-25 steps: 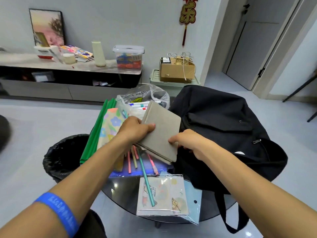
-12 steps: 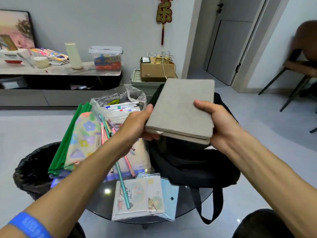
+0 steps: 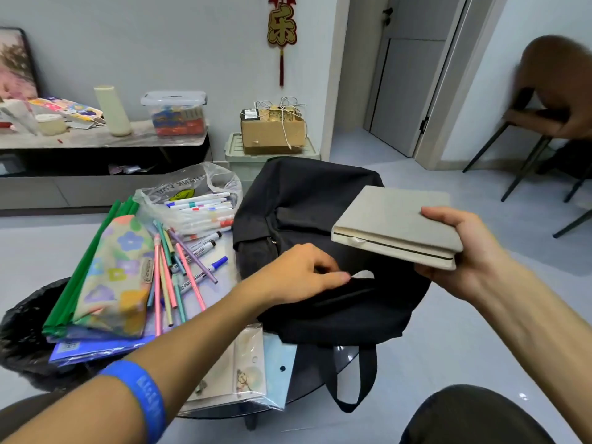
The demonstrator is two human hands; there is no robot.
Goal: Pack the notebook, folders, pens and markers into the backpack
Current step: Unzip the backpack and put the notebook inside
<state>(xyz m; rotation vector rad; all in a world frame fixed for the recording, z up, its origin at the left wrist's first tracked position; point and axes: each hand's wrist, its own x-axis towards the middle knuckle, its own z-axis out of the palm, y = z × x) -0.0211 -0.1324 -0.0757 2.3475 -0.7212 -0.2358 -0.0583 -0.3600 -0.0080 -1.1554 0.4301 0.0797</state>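
1. Your right hand [image 3: 461,254] grips the grey notebook [image 3: 395,224] by its near corner, thumb on the cover and fingers underneath, holding it flat in the air above the right side of the black backpack [image 3: 314,219]. One-corner support is the weak point: the far end can sag and the book could slide out of your grip.

2. Your left hand [image 3: 301,274] rests on the backpack's front, fingers bunched and pinching at the dark fabric by the opening, where a sliver of white shows inside. I cannot tell whether you have the zipper pull or just the cloth. If it is only cloth, the mouth may not open wide enough.

3. The opening looks narrow next to the notebook. In my judgement, pushing the book in now would snag its corner on the lip or crumple the limp fabric shut.

4. The backpack lies slumped on the small table [image 3: 323,376], its strap hanging off the near edge. A firm pull with one hand could drag the whole bag toward you.

5. The rest waits to the left: loose pens [image 3: 179,277] fanned over the floral pencil case [image 3: 113,277], markers [image 3: 205,209] spilling from a plastic bag [image 3: 185,184], green folders [image 3: 83,267] beneath. Your left forearm passes just beside them, and a sweep could roll pens off the table into the black bin [image 3: 22,334] below.
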